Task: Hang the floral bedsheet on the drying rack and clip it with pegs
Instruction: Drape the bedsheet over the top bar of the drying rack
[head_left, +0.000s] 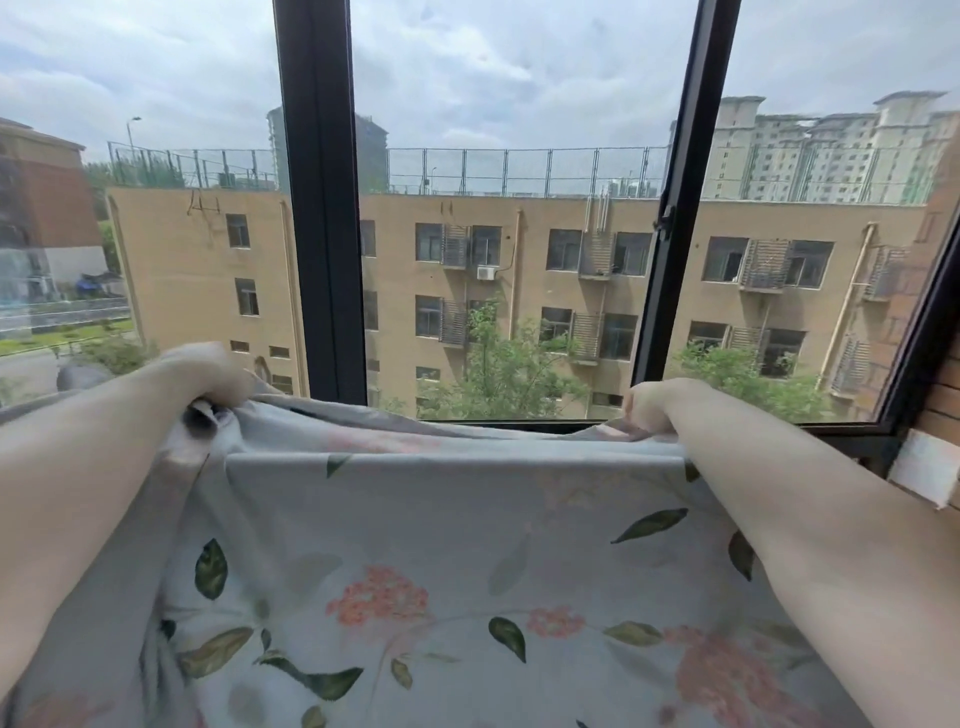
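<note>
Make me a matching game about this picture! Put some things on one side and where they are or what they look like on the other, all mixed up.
Things:
1. floral bedsheet
2. left hand
3. right hand
4. window frame

Descriptions:
A. black, upright
B. grips the sheet's top edge near the brick wall
C. grey with pink flowers and green leaves
D. bunches cloth at the other end

Pairs: 1-C, 2-D, 3-B, 4-A

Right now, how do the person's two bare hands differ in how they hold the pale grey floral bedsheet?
The left hand grips a thick bunched wad; the right hand pinches a flatter edge. The left hand sits slightly higher than the right. Both are closed on the floral bedsheet, holding its top edge.
</note>
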